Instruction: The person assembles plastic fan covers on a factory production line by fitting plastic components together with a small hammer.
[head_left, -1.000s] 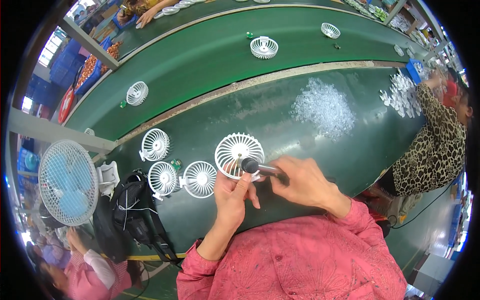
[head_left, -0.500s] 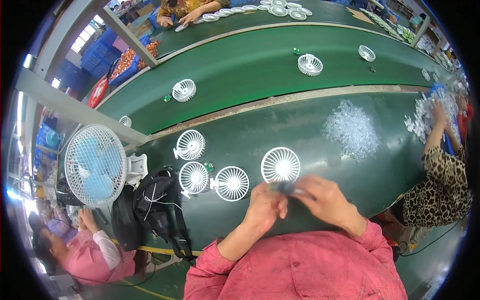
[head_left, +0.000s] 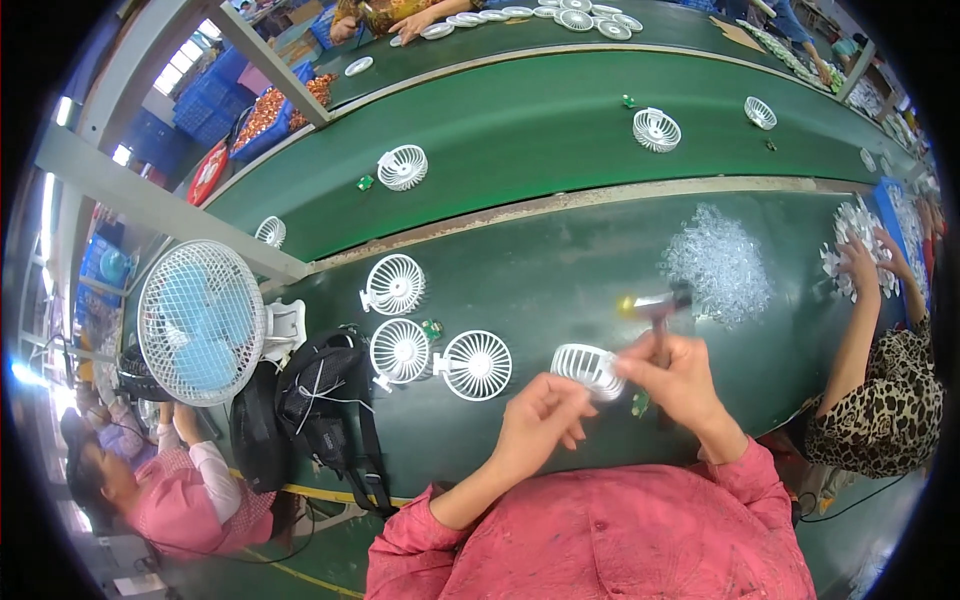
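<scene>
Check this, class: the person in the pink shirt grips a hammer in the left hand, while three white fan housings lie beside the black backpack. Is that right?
Not quite: the head view shows the hammer in the right hand. The three white fan housings do lie beside the black backpack.

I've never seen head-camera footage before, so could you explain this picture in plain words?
There's no robot: a person works with bare hands. The left of two fisheye cameras worn on their head looks down, making straight edges bend.

The right hand holds a slightly blurred hammer. A white fan cage is between both hands, with the left hand at its edge; which hand supports it is hard to tell.

On the green table lie three similar cages and a pile of small clear parts.
</scene>
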